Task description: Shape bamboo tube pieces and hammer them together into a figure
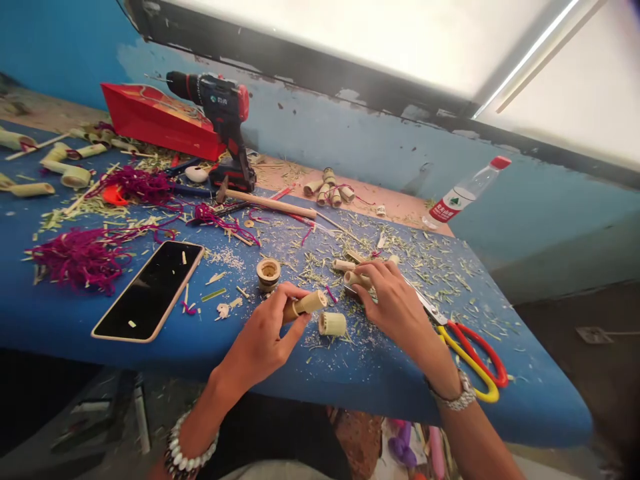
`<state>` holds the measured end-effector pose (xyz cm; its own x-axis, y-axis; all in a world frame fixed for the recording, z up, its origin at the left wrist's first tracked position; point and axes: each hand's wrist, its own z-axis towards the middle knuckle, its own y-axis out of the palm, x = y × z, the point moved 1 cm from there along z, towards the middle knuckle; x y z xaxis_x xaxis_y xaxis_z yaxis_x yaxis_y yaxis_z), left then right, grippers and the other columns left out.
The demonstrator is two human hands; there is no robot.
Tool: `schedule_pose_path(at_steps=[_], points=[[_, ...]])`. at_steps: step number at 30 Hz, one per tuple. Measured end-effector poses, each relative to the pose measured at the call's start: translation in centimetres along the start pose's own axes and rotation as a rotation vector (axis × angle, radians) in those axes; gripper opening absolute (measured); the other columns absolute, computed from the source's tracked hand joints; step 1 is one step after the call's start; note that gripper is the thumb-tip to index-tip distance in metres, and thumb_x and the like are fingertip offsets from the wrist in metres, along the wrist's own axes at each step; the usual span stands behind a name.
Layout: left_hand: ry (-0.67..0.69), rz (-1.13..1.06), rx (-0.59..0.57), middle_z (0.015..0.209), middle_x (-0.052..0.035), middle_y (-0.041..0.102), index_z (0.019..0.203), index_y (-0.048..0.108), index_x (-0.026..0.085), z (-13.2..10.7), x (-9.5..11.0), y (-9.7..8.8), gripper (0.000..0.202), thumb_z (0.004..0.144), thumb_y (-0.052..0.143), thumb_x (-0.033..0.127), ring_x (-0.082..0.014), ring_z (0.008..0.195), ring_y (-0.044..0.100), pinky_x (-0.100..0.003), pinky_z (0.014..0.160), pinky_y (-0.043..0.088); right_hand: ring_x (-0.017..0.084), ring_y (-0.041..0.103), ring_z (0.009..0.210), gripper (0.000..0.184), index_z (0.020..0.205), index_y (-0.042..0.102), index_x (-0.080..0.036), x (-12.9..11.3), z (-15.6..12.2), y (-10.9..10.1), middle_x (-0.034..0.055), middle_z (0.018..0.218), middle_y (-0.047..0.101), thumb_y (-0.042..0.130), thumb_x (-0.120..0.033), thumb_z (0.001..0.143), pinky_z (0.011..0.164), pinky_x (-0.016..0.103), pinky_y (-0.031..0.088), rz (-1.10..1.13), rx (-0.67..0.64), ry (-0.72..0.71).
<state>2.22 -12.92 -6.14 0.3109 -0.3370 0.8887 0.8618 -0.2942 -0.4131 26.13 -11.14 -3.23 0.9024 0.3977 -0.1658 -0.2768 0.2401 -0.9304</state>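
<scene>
Back ledge [395, 210]; water btl [465, 192] near-empty; hands [393, 307] on bamboo [305, 307]

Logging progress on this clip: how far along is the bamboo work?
Done: a cluster of bamboo segments with purple cord sits by the wall. In hand: the left hand holds a bamboo tube; the right hand presses short bamboo pieces. Seemingly left: a loose segment and purple fibre lie out.

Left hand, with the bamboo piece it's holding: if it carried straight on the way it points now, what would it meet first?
Probably the short bamboo tube under the right hand, since the left hand and its bamboo piece aim that way. Depth is hard to judge from this view.
</scene>
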Motion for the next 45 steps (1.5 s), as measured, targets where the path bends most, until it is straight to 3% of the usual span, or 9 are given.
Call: schedule_pose_path(at_steps=[6,11,20,28,33,38,41,43,45], points=[[0.010,-0.036,0.008,0.106,-0.0031,0.060,0.112,0.049,0.022,-0.1,0.2,-0.2,0.017,0.096,0.049,0.029,-0.0159,0.092,0.060,-0.028,0.084,0.047,0.025,0.053,0.101,0.024,0.120,0.054,-0.026,-3.3,-0.6,-3.0,0.0076,0.107,0.062,0.055,-0.020,0.097,0.086,0.042,0.048,0.350,-0.001,-0.188],[0.019,-0.022,0.007,0.104,-0.0026,0.057,0.111,0.046,0.022,0.0,-0.2,-0.1,0.018,0.097,0.050,0.033,-0.0148,0.089,0.058,-0.029,0.083,0.046,0.024,0.057,0.098,0.031,0.126,0.054,-0.029,-4.6,-0.7,-1.8,0.0080,0.109,0.058,0.056,-0.019,0.097,0.081,0.040,0.050,0.456,0.009,-0.205],[0.159,0.010,0.011,0.105,-0.0026,0.056,0.106,0.044,0.022,-0.2,-0.6,0.1,0.010,0.097,0.049,0.024,-0.0146,0.098,0.057,-0.029,0.087,0.045,0.019,0.060,0.089,0.033,0.125,0.059,-0.029,-3.9,-0.3,-1.4,0.0058,0.105,0.059,0.057,-0.015,0.096,0.074,0.033,0.051,0.636,-0.004,-0.224],[0.202,0.110,0.000,0.106,-0.0023,0.057,0.110,0.045,0.023,-0.1,-0.5,0.4,0.021,0.094,0.057,0.024,-0.0163,0.099,0.057,-0.030,0.088,0.046,0.016,0.061,0.075,0.025,0.119,0.063,-0.025,-4.4,-0.4,-1.3,0.0021,0.094,0.065,0.064,-0.030,0.094,0.069,0.030,0.046,0.486,-0.210,-0.170],[0.147,0.116,0.024,0.103,-0.0019,0.057,0.107,0.049,0.022,-0.1,-0.4,0.2,0.013,0.095,0.053,0.025,-0.0157,0.096,0.057,-0.031,0.087,0.045,0.014,0.063,0.069,0.021,0.112,0.067,-0.024,-3.0,0.2,-2.3,0.0009,0.092,0.070,0.065,-0.029,0.092,0.063,0.027,0.047,0.571,-0.183,-0.130],[0.099,0.079,0.127,0.098,-0.0005,0.058,0.104,0.050,0.021,-0.2,-0.5,0.2,0.011,0.096,0.052,0.027,-0.0122,0.086,0.058,-0.027,0.080,0.047,0.023,0.068,0.092,0.028,0.116,0.065,-0.025,-0.5,0.8,-1.3,0.0051,0.108,0.072,0.066,-0.037,0.091,0.078,0.033,0.050,0.542,-0.140,0.071],[0.068,0.098,0.157,0.097,0.0010,0.060,0.105,0.053,0.023,-0.2,-0.5,0.2,0.012,0.096,0.054,0.030,-0.0115,0.087,0.060,-0.026,0.080,0.047,0.020,0.064,0.074,0.033,0.121,0.058,-0.024,-0.5,0.8,-0.7,0.0041,0.095,0.071,0.064,-0.041,0.092,0.069,0.032,0.048,0.478,-0.131,0.144],[0.061,0.114,0.160,0.096,0.0025,0.063,0.106,0.055,0.024,-0.2,-0.4,0.2,0.013,0.095,0.056,0.032,-0.0115,0.088,0.061,-0.025,0.081,0.046,0.015,0.057,0.065,0.026,0.112,0.054,-0.024,-1.3,0.7,-0.5,0.0023,0.089,0.066,0.060,-0.042,0.095,0.061,0.028,0.045,0.596,-0.103,0.161],[0.057,0.116,0.144,0.094,0.0035,0.065,0.106,0.056,0.025,-0.2,-0.4,0.1,0.014,0.095,0.057,0.033,-0.0111,0.086,0.063,-0.025,0.079,0.046,0.012,0.051,0.061,0.020,0.106,0.049,-0.024,-2.5,0.4,-0.4,0.0008,0.087,0.059,0.053,-0.042,0.098,0.056,0.025,0.042,0.771,-0.153,0.137]])
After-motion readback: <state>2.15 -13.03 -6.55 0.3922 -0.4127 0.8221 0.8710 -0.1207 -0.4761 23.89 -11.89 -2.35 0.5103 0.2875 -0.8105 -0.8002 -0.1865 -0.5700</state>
